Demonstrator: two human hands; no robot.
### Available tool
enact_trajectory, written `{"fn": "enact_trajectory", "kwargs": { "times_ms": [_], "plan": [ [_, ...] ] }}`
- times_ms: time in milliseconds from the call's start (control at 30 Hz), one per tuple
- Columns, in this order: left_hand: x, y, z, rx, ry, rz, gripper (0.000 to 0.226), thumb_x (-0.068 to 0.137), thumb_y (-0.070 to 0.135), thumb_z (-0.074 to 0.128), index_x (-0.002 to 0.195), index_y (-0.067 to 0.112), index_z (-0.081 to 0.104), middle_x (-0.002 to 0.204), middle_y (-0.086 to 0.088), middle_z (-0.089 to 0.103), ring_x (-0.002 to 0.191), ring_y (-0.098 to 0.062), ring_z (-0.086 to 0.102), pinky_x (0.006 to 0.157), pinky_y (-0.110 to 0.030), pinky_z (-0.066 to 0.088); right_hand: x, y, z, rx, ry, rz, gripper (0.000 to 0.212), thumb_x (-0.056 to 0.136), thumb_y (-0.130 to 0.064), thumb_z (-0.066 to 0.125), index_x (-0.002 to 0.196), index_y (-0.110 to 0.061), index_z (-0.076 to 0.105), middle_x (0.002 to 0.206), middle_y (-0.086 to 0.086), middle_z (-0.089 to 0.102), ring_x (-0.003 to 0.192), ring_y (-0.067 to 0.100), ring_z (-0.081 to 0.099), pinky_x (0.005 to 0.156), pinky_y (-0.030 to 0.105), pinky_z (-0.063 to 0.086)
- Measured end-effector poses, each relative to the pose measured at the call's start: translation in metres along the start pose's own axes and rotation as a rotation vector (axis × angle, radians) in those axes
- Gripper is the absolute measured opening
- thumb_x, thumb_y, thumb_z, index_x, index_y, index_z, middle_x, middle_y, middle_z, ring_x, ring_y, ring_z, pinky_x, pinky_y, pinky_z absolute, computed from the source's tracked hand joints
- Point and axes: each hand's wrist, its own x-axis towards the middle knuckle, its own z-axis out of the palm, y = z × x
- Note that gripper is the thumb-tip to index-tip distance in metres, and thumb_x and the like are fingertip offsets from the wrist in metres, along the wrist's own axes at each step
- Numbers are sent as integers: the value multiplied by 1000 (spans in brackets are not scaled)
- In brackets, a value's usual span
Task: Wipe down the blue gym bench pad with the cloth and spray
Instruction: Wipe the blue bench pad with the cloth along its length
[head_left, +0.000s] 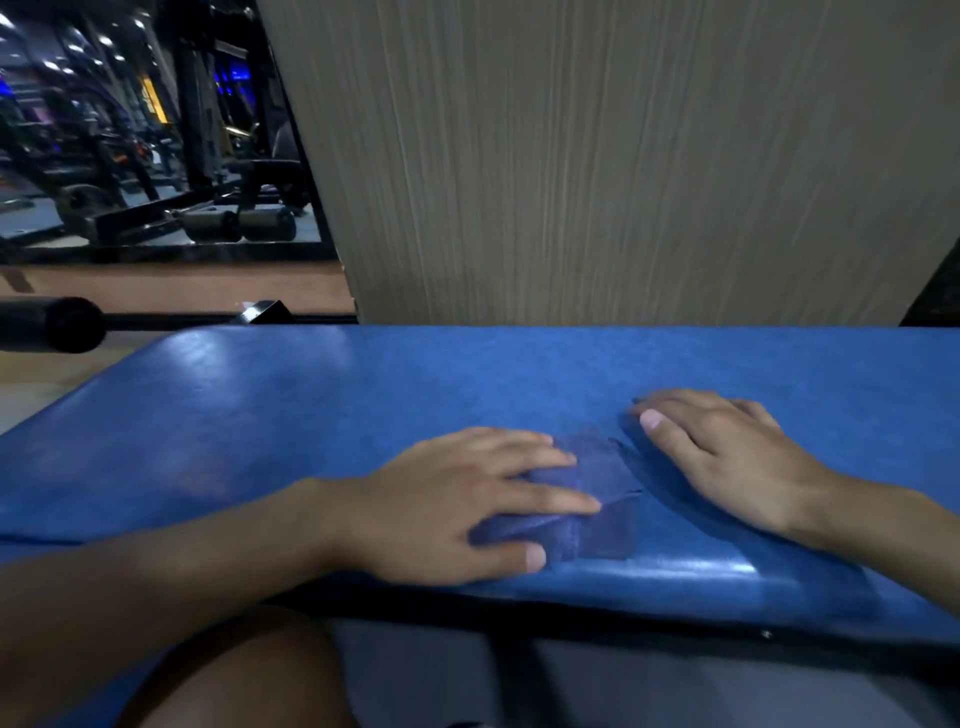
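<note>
1 knee (234, 675), left hand (467, 504), right hand (727, 457), 1 cloth (597, 483)

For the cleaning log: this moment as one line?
left hand: pressing blue cloth on bench pad | right hand: flat at cloth's right edge | spray: not in view

Dim indoor light; glare streaks on bench pad (701, 569); soft motion blur; wide-angle edge bending.

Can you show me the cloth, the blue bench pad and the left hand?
cloth (602, 480): head view, on its flat middle part.
blue bench pad (234, 415): head view, on the bare top surface.
left hand (457, 504): head view, on the back of it.
</note>
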Motion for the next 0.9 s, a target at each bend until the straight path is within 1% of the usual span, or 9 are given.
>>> {"fn": "enact_trajectory", "kwargs": {
  "times_ms": [100,167,233,333,400,500,667,833,900],
  "plan": [
    [5,-17,-2,-58,-6,-64,50,96,56,44,144,46,37,153,11,32,141,-6,27,115,-25,23,11,-18,4,32,48,-29,66,93,-61,8,137,-30,46,143,-14,45,136,5,33,112,35,22],
    [11,-45,0,-74,-4,-160,51,95,60,41,144,49,35,152,13,32,141,-4,27,115,-27,26,17,-24,13,11,-9,-47,78,83,-66,2,143,-30,36,149,-12,39,140,6,28,115,37,20],
    [12,-89,1,-85,0,-292,53,93,66,39,143,51,33,153,14,31,142,-3,25,114,-30,26,17,-27,22,-66,-97,-56,87,74,-68,-9,148,-35,24,157,-14,23,145,4,13,119,38,10],
    [9,-173,-1,-73,55,-531,64,84,78,33,141,50,39,150,9,38,142,-12,30,117,-37,24,17,-27,27,-105,-134,-68,94,70,-75,-20,149,-41,18,159,-19,9,146,0,-2,120,36,1],
    [8,-217,-3,-51,101,-654,64,85,75,36,142,44,43,144,2,48,137,-21,40,116,-42,27,17,-26,27,-114,-127,-63,101,64,-77,-29,148,-43,17,159,-22,7,145,-2,-5,120,36,0],
    [11,-237,-2,-21,124,-744,62,84,73,34,140,48,42,139,4,54,131,-22,45,111,-42,33,18,-25,29,-125,-123,-65,99,65,-74,-31,147,-44,16,158,-22,7,144,-2,-5,120,36,0],
    [-3,-163,-3,-3,82,-606,65,81,71,28,141,49,41,146,14,44,138,-12,36,113,-36,30,16,-29,25,-110,-128,-63,82,76,-66,-16,146,-43,19,158,-21,10,144,-2,-3,120,36,1],
    [-37,-50,-1,1,19,-188,53,92,68,33,143,55,29,155,18,31,145,0,20,116,-19,15,16,-31,22,-81,-131,-47,71,87,-63,-7,145,-41,28,157,-20,18,144,0,6,119,36,3],
    [-44,-33,-4,-11,-8,-117,53,92,65,37,144,56,27,156,20,26,144,4,15,113,-12,10,17,-35,19,-65,-102,-46,75,86,-66,-8,143,-40,32,154,-19,24,144,1,11,119,37,6]
  ]
}}
